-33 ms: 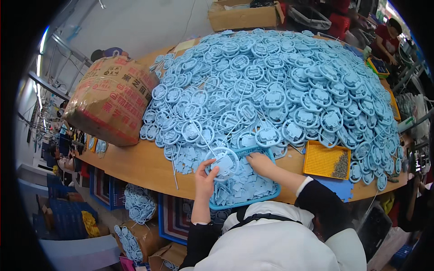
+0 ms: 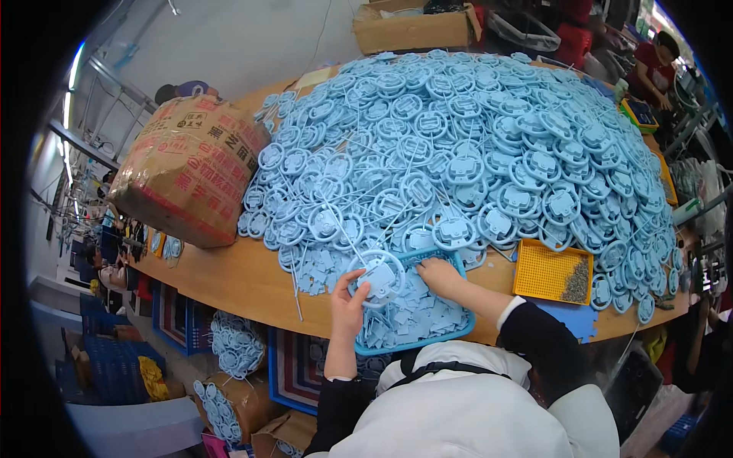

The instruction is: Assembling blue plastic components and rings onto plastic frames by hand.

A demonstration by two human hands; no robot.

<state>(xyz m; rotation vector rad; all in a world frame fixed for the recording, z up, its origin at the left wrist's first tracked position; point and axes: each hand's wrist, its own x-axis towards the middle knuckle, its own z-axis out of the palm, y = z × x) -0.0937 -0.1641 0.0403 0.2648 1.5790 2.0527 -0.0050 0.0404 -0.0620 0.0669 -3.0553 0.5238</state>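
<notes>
A round blue part (image 2: 384, 282) is pinched by the left hand (image 2: 349, 302) above the left side of the blue basket (image 2: 416, 346). The right hand (image 2: 441, 276) is held at the flat pieces (image 2: 418, 314) toward the basket's far side; whether anything is pinched there cannot be told. Beyond the basket, similar parts (image 2: 462, 168) are heaped.

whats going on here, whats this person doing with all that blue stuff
A person's left hand holds a round light-blue part over a blue basket of small flat pieces. The right hand is down at those pieces; whether it grips one is hidden. A large heap of similar round parts covers much of the table, with a yellow tray to the right.
</notes>
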